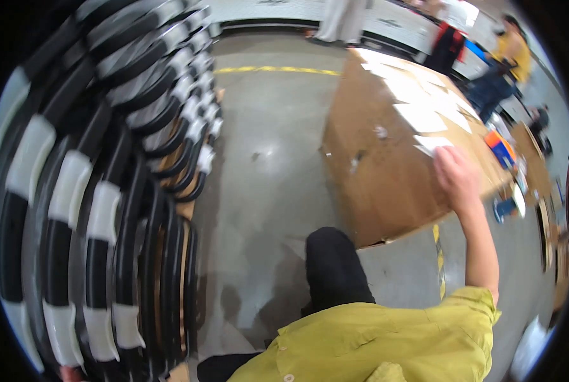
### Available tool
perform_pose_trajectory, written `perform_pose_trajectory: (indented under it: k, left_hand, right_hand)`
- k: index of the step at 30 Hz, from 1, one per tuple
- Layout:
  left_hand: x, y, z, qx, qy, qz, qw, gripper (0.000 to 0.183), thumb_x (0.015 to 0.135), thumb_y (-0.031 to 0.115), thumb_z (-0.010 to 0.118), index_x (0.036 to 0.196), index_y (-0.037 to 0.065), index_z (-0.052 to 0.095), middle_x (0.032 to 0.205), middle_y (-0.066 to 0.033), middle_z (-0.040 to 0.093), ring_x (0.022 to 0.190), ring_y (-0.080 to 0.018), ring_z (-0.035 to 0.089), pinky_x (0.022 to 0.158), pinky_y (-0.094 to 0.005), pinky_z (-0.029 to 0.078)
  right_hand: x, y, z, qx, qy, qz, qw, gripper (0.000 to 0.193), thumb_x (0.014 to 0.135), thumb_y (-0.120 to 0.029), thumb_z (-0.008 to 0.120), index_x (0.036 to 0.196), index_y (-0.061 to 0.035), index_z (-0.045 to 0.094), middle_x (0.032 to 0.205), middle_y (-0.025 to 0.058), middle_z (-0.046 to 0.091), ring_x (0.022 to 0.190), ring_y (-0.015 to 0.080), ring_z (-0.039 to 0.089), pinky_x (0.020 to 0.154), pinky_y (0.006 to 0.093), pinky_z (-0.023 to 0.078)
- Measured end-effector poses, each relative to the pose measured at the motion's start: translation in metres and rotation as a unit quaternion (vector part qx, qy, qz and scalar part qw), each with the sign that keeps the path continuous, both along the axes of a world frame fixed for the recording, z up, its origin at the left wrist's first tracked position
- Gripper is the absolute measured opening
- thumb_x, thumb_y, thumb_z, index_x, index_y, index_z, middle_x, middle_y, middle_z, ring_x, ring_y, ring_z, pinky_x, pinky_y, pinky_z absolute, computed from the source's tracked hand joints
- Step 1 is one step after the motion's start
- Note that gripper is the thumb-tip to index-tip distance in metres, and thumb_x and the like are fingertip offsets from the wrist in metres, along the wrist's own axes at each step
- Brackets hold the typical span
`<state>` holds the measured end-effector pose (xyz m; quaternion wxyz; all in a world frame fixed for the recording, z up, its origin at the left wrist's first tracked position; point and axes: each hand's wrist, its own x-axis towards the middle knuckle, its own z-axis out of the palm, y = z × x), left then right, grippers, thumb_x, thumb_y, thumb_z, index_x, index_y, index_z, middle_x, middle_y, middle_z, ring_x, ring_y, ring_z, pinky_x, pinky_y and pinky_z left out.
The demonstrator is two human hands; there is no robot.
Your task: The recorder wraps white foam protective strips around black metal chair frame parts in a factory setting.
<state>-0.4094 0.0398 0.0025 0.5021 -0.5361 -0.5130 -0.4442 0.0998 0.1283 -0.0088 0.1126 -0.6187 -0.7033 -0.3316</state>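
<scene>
From my remote seat, I see the right hand [456, 173] narrowed, its fingers bunched on the near edge of a small, flat white sheet [430, 143]. That sheet sits at the near left end of a spread of bright white sheets [418, 118] on top of a large brown cardboard box [386, 197]. Of the left hand [71, 374] I get only a blurred bit at the lower left rim, against the stack there; I cannot tell whether it is wide, narrow or holding anything.

That stack walls off my whole left side: tall rows of curved black pieces [100, 274] with white wrapped bands. A strip of grey, smooth floor [265, 165] runs between stack and box, and the wearer's black-trousered knee [335, 264] juts into it, just beside the box's near corner.

Beyond the right hand, at the box's far right edge, I see a small orange-and-blue carton [501, 149]. Near it, lower down, stands a blue object with a pale top [506, 209], too blurred to name. A white plastic bag [530, 347] lies at the lower right. 2 yellow-and-black tape lines [278, 69] mark the floor. Past the box I count 3 people, including 1 in a yellow top [520, 54].
</scene>
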Motion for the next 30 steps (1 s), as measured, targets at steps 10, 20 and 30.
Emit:
perform_pose_trajectory:
  k: [10, 20, 30]
  left_hand:
    - [0.035, 0.066, -0.157, -0.398, -0.726, -0.559, 0.044, 0.049, 0.085, 0.038, 0.048, 0.116, 0.000, 0.041, 0.105, -0.0110, 0.056, 0.092, -0.0160, 0.056, 0.080, -0.0290, 0.044]
    - [0.054, 0.086, -0.180, -0.263, -0.762, -0.363, 0.466, 0.025, 0.079, 0.010, 0.061, 0.101, 0.000, 0.054, 0.090, -0.0051, 0.061, 0.075, -0.0086, 0.057, 0.068, -0.0219, 0.045]
    - [0.024, 0.138, -0.105, -0.370, -0.039, 0.109, 0.922, 0.019, 0.081, 0.015, 0.053, 0.093, 0.002, 0.057, 0.094, -0.0173, 0.057, 0.088, -0.0343, 0.054, 0.076, -0.0393, 0.042]
  right_hand:
    - [-0.259, 0.044, -0.085, -0.055, 0.053, 0.712, 0.698, 0.016, 0.063, -0.007, 0.059, 0.078, -0.0051, 0.062, 0.084, 0.0070, 0.061, 0.080, 0.0205, 0.059, 0.060, 0.0238, 0.044]
    - [-0.293, 0.116, -0.187, -0.692, 0.587, 0.312, 0.283, 0.031, 0.080, -0.016, 0.056, 0.107, -0.0012, 0.052, 0.099, 0.0072, 0.057, 0.092, 0.0143, 0.052, 0.076, 0.0278, 0.042]
    - [-0.347, 0.198, -0.212, -0.671, 0.615, 0.345, 0.228, 0.020, 0.077, -0.008, 0.054, 0.094, 0.0026, 0.055, 0.088, 0.0075, 0.059, 0.077, 0.0145, 0.056, 0.066, 0.0274, 0.047]
